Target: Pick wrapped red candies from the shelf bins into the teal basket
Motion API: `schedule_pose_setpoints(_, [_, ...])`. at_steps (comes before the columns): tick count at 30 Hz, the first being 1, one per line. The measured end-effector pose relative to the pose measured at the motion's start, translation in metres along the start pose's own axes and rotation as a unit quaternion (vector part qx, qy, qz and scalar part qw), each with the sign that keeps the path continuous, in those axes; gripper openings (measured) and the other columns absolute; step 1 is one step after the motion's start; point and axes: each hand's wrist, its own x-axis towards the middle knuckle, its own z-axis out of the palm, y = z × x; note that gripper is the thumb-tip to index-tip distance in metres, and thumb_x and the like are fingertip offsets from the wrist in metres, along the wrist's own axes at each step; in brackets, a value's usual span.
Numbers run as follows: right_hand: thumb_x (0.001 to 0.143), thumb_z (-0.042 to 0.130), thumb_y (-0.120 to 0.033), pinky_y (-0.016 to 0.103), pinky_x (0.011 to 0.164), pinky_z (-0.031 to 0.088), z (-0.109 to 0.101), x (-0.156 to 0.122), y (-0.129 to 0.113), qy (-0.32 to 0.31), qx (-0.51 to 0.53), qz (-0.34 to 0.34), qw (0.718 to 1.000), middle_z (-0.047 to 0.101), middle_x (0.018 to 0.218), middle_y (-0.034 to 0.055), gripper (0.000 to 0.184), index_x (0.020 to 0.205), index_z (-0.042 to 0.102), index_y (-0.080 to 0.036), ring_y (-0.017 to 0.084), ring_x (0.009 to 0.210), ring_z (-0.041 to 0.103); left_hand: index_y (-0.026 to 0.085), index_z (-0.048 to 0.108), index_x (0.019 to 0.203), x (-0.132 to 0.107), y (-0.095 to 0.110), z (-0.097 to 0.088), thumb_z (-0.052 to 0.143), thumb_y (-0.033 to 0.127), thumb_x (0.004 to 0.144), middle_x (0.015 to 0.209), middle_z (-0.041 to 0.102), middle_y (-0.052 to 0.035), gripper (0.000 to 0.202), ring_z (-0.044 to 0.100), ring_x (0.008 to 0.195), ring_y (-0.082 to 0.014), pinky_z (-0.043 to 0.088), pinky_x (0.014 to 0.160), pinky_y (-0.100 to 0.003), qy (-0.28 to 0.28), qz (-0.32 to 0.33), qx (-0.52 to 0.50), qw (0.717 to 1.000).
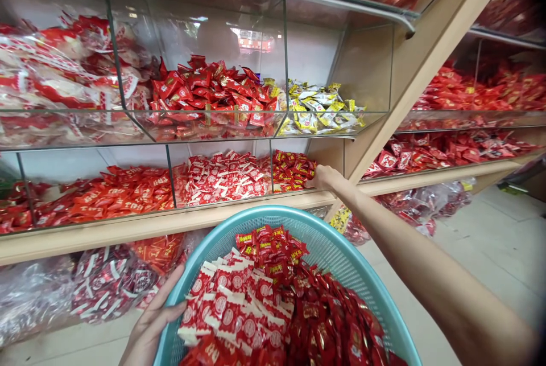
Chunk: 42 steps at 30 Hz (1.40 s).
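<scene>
My left hand (pixel 150 323) holds the rim of a teal plastic basket (pixel 341 252) from the left side, fingers wrapped under it. The basket is heaped with red and red-and-white wrapped candies (pixel 273 303). My right hand (pixel 323 177) reaches forward into the rightmost glass bin of the lower shelf, fingers on a pile of small red and yellow candies (pixel 292 169). Its fingertips are hidden among the wrappers, so its grip is unclear.
Glass-fronted bins (pixel 213 98) hold red, red-and-white and yellow candies (pixel 319 110) on two shelf levels. A slanted wooden post (pixel 409 64) splits this rack from another to the right. Bulk bags of candy (pixel 106 283) lie on the tiled floor below.
</scene>
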Motion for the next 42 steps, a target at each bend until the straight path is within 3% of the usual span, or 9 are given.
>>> schedule_pose_setpoints(4, [0.067, 0.06, -0.046, 0.029, 0.069, 0.044, 0.0, -0.002, 0.001, 0.004, 0.007, 0.009, 1.0, 0.062, 0.101, 0.0195, 0.056, 0.106, 0.06, -0.006, 0.027, 0.091, 0.059, 0.037, 0.055, 0.117, -0.001, 0.001, 0.0, 0.065, 0.025, 0.064, 0.121, 0.058, 0.0085, 0.055, 0.046, 0.117, -0.0246, 0.031, 0.101, -0.036, -0.002, 0.006, 0.012, 1.0])
schedule_pose_setpoints(7, [0.068, 0.057, -0.047, 0.029, 0.066, 0.043, -0.003, -0.012, 0.006, 0.038, 0.018, -0.012, 0.999, 0.064, 0.093, 0.0176, 0.046, 0.094, 0.063, -0.009, 0.025, 0.086, 0.06, 0.039, 0.052, 0.119, -0.001, 0.0, 0.0, 0.065, 0.024, 0.064, 0.121, 0.059, 0.0092, 0.058, 0.046, 0.116, -0.0223, 0.031, 0.1, -0.034, -0.001, 0.008, 0.01, 1.0])
schedule_pose_setpoints(11, [0.073, 0.048, -0.04, 0.026, 0.062, 0.04, -0.01, -0.04, 0.018, 0.121, 0.064, -0.094, 0.986, 0.064, 0.072, 0.0096, 0.03, 0.072, 0.062, -0.014, 0.019, 0.071, 0.058, 0.038, 0.055, 0.116, 0.002, -0.002, 0.0, 0.067, 0.025, 0.062, 0.125, 0.055, 0.0096, 0.057, 0.042, 0.12, -0.0223, 0.029, 0.101, -0.032, 0.011, 0.013, 0.007, 1.0])
schedule_pose_setpoints(14, [0.078, 0.042, -0.035, 0.023, 0.058, 0.038, -0.011, -0.074, 0.024, 0.168, 0.136, -0.176, 0.96, 0.06, 0.066, 0.0037, 0.026, 0.071, 0.058, -0.016, 0.014, 0.062, 0.053, 0.039, 0.058, 0.112, 0.001, -0.002, 0.001, 0.066, 0.025, 0.063, 0.127, 0.053, 0.0107, 0.052, 0.041, 0.121, -0.0219, 0.028, 0.101, -0.032, 0.012, 0.008, 0.002, 1.0])
schedule_pose_setpoints(18, [0.081, 0.042, -0.032, 0.022, 0.061, 0.039, 0.007, -0.116, 0.021, 0.11, 0.132, -0.34, 0.925, 0.06, 0.075, 0.0038, 0.022, 0.077, 0.057, -0.015, 0.012, 0.066, 0.054, 0.037, 0.057, 0.115, -0.005, 0.002, 0.006, 0.066, 0.023, 0.062, 0.122, 0.058, 0.0062, 0.055, 0.048, 0.114, -0.0265, 0.034, 0.098, -0.038, 0.004, -0.007, -0.013, 1.0])
schedule_pose_setpoints(20, [0.082, 0.043, -0.029, 0.023, 0.062, 0.04, 0.023, -0.129, 0.016, 0.08, 0.071, -0.371, 0.922, 0.06, 0.08, 0.0055, 0.02, 0.083, 0.056, -0.015, 0.013, 0.068, 0.056, 0.038, 0.056, 0.116, -0.01, 0.004, 0.008, 0.066, 0.022, 0.062, 0.12, 0.059, 0.0054, 0.057, 0.049, 0.113, -0.0281, 0.036, 0.096, -0.04, 0.0, -0.008, -0.012, 1.0])
schedule_pose_setpoints(24, [0.082, 0.043, -0.025, 0.024, 0.058, 0.041, 0.053, -0.14, 0.005, 0.068, -0.074, -0.334, 0.937, 0.062, 0.081, 0.0084, 0.02, 0.089, 0.056, -0.013, 0.016, 0.066, 0.061, 0.038, 0.056, 0.116, -0.014, 0.006, 0.009, 0.065, 0.024, 0.064, 0.12, 0.06, 0.0059, 0.055, 0.047, 0.116, -0.0266, 0.032, 0.099, -0.039, -0.002, -0.001, 0.006, 1.0])
schedule_pose_setpoints(27, [0.082, 0.042, -0.022, 0.025, 0.059, 0.043, 0.062, -0.142, -0.002, 0.071, -0.126, -0.329, 0.933, 0.064, 0.079, 0.0087, 0.019, 0.087, 0.058, -0.012, 0.018, 0.068, 0.063, 0.039, 0.057, 0.114, -0.016, 0.008, 0.01, 0.066, 0.024, 0.063, 0.121, 0.059, 0.0063, 0.055, 0.047, 0.115, -0.0278, 0.033, 0.098, -0.04, 0.003, -0.006, 0.003, 1.0])
schedule_pose_setpoints(42, [0.081, 0.046, -0.019, 0.031, 0.06, 0.047, 0.069, -0.142, -0.017, 0.064, -0.16, -0.298, 0.939, 0.066, 0.078, 0.0114, 0.018, 0.085, 0.063, -0.012, 0.024, 0.071, 0.064, 0.037, 0.056, 0.116, -0.014, 0.008, 0.009, 0.065, 0.023, 0.063, 0.109, 0.066, 0.0042, 0.056, 0.051, 0.111, -0.0269, 0.034, 0.097, -0.038, -0.007, -0.005, -0.009, 1.0])
